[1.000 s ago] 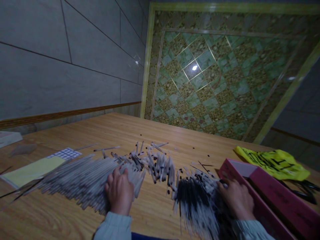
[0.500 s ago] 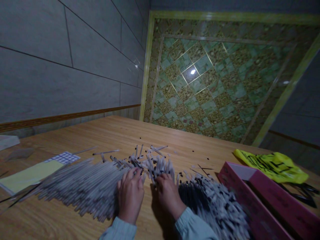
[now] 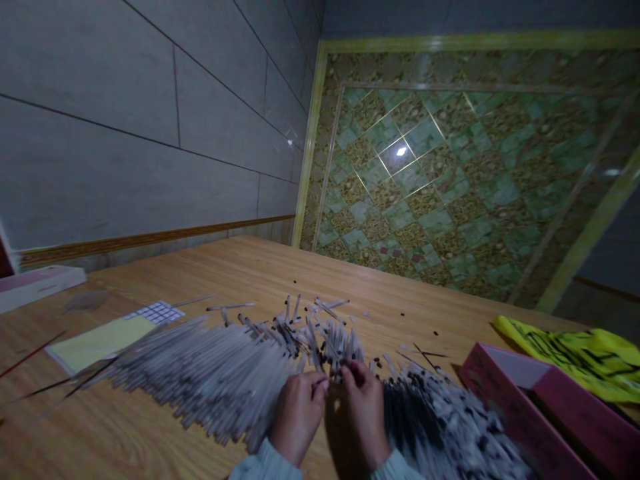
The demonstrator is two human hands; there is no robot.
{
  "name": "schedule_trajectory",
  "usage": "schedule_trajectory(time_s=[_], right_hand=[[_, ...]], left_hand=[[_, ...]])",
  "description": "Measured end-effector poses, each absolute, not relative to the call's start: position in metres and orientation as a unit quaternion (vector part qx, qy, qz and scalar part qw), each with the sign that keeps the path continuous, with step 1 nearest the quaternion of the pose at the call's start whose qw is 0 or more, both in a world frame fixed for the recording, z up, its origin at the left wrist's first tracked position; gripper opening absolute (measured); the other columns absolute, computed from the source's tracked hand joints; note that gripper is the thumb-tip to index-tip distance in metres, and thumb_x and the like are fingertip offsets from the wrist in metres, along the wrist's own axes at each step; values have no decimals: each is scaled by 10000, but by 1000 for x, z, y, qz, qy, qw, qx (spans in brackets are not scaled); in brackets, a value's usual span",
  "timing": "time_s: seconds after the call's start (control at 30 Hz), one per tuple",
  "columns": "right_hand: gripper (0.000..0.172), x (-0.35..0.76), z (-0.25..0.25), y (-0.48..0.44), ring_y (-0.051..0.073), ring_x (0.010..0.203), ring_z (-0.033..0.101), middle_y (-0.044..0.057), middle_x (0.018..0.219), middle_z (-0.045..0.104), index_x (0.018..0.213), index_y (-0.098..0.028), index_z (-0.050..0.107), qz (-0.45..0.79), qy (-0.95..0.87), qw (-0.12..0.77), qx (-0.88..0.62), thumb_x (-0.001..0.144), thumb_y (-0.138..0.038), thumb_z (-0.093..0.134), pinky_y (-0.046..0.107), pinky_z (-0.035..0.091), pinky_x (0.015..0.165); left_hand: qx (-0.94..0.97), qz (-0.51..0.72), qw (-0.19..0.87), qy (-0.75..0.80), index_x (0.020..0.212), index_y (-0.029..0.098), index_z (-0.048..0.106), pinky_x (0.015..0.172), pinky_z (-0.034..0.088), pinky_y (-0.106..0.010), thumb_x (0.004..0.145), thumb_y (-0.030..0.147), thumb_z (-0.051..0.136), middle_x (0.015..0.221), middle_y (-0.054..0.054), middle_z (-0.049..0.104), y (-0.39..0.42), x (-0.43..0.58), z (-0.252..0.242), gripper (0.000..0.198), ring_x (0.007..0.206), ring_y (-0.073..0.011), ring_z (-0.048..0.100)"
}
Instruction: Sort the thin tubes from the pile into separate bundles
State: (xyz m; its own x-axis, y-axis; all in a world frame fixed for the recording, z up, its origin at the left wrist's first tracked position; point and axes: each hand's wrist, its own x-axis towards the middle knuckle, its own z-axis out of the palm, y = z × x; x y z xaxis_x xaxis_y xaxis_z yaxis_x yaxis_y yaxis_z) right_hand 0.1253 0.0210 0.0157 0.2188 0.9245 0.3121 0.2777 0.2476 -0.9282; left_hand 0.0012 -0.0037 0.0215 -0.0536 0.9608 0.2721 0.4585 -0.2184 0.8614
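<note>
Working at the jumble [image 3: 320,333] of thin grey rods mid-counter [image 3: 240,267]. Pinching one rod [image 3: 323,382] in the left hand [image 3: 297,417], grip narrow; cannot tell whether the right hand [image 3: 365,413], fingertips curled just beside, holds any. Judging by the aligned pile [image 3: 210,373] at left, probably well along with straightening; left to do, the jumble and the dark-tipped heap [image 3: 440,427] at right

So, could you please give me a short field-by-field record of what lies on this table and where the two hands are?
Surface: light wooden table
Left hand: fingers curled at the loose thin grey sticks in the middle; grip unclear
Right hand: close beside it, fingertips at the same sticks
Left pile: grey sticks lying side by side
Right pile: dark-tipped sticks
Far right: pink cardboard box, yellow plastic bag
Far left: pale yellow paper sheet
</note>
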Motion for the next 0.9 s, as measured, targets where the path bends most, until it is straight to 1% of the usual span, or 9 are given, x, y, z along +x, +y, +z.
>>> schedule_trajectory(time_s=[0.03, 0.1, 0.17, 0.23, 0.33, 0.47, 0.6, 0.73, 0.9], right_hand=[[226, 129, 16, 15, 191, 660, 608, 69, 764, 691, 820, -155, 664, 364, -491, 599, -517, 714, -344, 600, 270, 459, 574], [298, 133, 14, 2, 137, 525, 553, 26, 664, 660, 822, -157, 636, 488, -395, 615, -478, 645, -392, 684, 215, 408, 444], [349, 133, 8, -11, 85, 422, 473, -10, 588, 618, 820, -162, 612, 567, -343, 610, -434, 607, -411, 733, 168, 327, 360], [376, 130, -1, -20, 52, 368, 414, -19, 570, 605, 806, -160, 601, 607, -333, 605, -394, 585, -420, 758, 146, 284, 328], [412, 125, -16, -27, 29, 334, 383, 5, 598, 625, 806, -146, 599, 623, -338, 603, -366, 574, -443, 766, 135, 270, 310], [448, 124, -27, -27, 19, 309, 363, 10, 547, 615, 817, -142, 591, 642, -328, 591, -363, 567, -469, 768, 126, 244, 307], [466, 127, -30, -25, 23, 282, 343, -13, 479, 576, 727, -149, 566, 668, -296, 566, -381, 530, -520, 767, 135, 237, 294], [500, 125, -30, -25, 40, 290, 376, -16, 412, 529, 593, -146, 531, 668, -274, 553, -416, 518, -598, 731, 141, 257, 307], [515, 120, -33, -25, 42, 295, 377, -32, 362, 475, 532, -134, 556, 655, -268, 576, -408, 494, -619, 725, 146, 262, 319]], left_hand=[[627, 468, 282, 555, 792, 189, 731, 644, 436, -272, 778, 265, 492, 730, -91, 720, -5, 3, 21, 251, 696, -216, 641], [601, 501, 309, 541, 890, 184, 718, 715, 446, -282, 779, 308, 508, 868, -109, 724, -5, 7, 21, 268, 817, -231, 642], [563, 534, 353, 522, 977, 169, 690, 769, 446, -291, 775, 363, 523, 978, -121, 705, -5, 10, 20, 326, 899, -236, 627], [527, 548, 412, 503, 994, 142, 671, 725, 459, -296, 777, 425, 517, 965, -124, 701, -3, 12, 19, 389, 870, -236, 626], [450, 557, 519, 467, 1013, 117, 636, 649, 462, -286, 759, 500, 523, 924, -116, 694, -2, 13, 17, 473, 835, -227, 625], [355, 572, 615, 411, 993, 104, 616, 652, 469, -284, 659, 509, 644, 846, -111, 697, -2, 15, 14, 525, 763, -205, 638], [330, 581, 621, 410, 913, 113, 629, 572, 446, -233, 650, 481, 674, 741, -80, 695, -5, 18, 15, 454, 670, -166, 638], [308, 607, 606, 411, 871, 123, 639, 566, 445, -213, 649, 467, 684, 727, -60, 692, -4, 18, 16, 412, 661, -149, 640], [309, 602, 610, 412, 869, 134, 640, 578, 456, -212, 653, 459, 687, 733, -50, 689, -2, 16, 14, 393, 674, -148, 644]])
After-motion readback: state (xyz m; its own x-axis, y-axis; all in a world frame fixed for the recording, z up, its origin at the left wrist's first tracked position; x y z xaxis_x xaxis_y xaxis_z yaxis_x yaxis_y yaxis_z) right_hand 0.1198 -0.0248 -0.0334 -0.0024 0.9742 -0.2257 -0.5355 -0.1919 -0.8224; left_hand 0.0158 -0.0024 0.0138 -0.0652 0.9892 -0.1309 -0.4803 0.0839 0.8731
